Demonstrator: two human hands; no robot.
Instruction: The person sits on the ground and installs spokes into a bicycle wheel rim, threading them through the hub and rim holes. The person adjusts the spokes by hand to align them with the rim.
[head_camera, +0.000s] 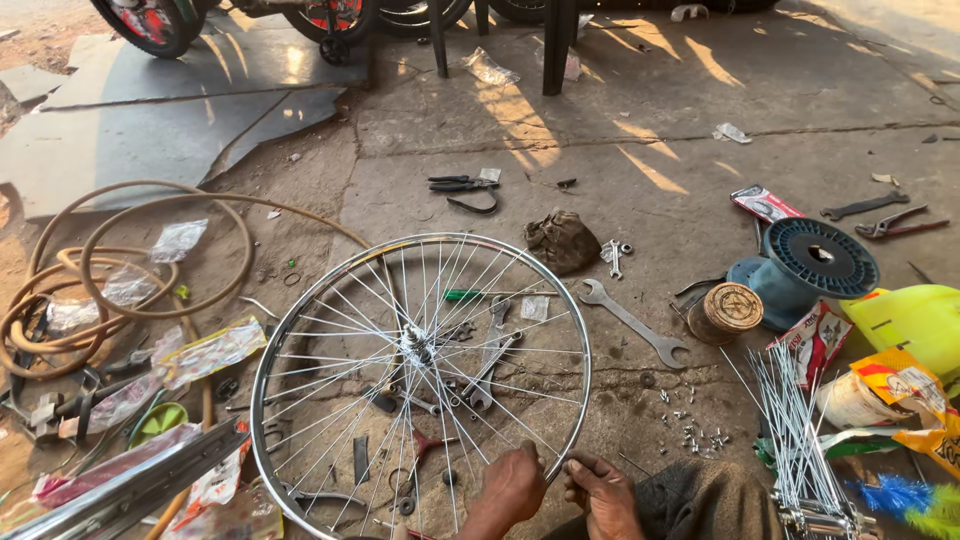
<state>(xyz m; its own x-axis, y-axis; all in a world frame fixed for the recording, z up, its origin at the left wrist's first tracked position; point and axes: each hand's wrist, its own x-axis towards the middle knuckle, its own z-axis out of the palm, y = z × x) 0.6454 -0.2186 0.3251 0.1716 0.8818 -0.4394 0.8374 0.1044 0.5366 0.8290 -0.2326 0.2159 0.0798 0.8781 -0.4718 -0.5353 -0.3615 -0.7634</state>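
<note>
- While both hands work at the near edge of the wheel (420, 385), the left hand (512, 487) lies on the rim (572, 340), fingers curled down over it.
- The right hand (603, 497) sits just beside it, fingers bent together near the rim; whether they pinch a spoke or a nipple I cannot tell.
- The wheel lies flat on the floor (640, 150), directly ahead of the person, hub (416, 345) in the middle, thin spokes running out to the silver rim.
- Under the spokes lie several tools: spanners, a green-handled screwdriver (470, 294), red-handled pliers (430, 443).
- Just right of the rim lies a long spanner (632, 322); small metal nipples (695, 430) are scattered on the floor near the right hand.
- Further right a bundle of loose spokes (795, 430) lies beside a blue spool (805, 268) and a small wire reel (727, 310).
- Past the wheel sit a dark rag (562, 240) and black pliers (462, 184).
- To the left, a coiled tan hose (120, 265) rests on the dirt among plastic wrappers, with a second bare rim (130, 490) at the lower left corner.
</note>
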